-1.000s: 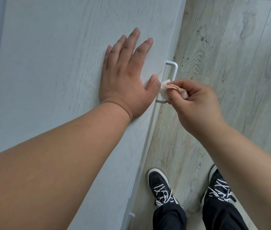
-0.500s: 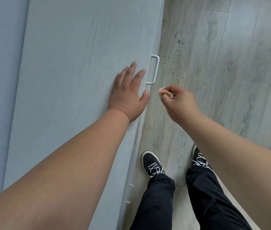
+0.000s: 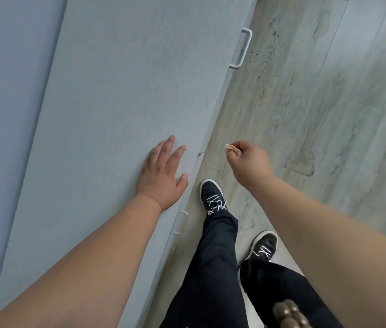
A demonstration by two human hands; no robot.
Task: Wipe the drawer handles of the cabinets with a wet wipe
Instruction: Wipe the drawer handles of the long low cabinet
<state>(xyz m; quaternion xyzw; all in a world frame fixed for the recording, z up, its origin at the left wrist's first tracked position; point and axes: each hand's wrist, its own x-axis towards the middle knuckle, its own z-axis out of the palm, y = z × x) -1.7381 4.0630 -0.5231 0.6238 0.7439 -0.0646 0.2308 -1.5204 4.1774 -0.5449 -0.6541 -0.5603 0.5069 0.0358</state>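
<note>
One handle [image 3: 245, 49] lies well beyond the right hand [image 3: 250, 159] — wipe [image 3: 228, 146] pinched.

open floor [image 3: 282, 102] runs from the right hand [image 3: 250, 159] to the far handle [image 3: 246, 48].

We look down along a pale grey cabinet [image 3: 116, 102]. The left hand [image 3: 161, 176] lies flat on its top, the fingers straight and a little spread, the thumb near the front edge. The right hand [image 3: 250, 159] is over the wooden floor [image 3: 329, 114], apart from the cabinet, and pinches a small crumpled wet wipe [image 3: 229, 147]. We see two white handles on the cabinet front: the far handle [image 3: 243, 48] well ahead of both hands, the near handle [image 3: 181, 222] just beside the left wrist. The left shoe [image 3: 212, 196] and the right shoe [image 3: 264, 247], dark with white laces, stand on the floor
</note>
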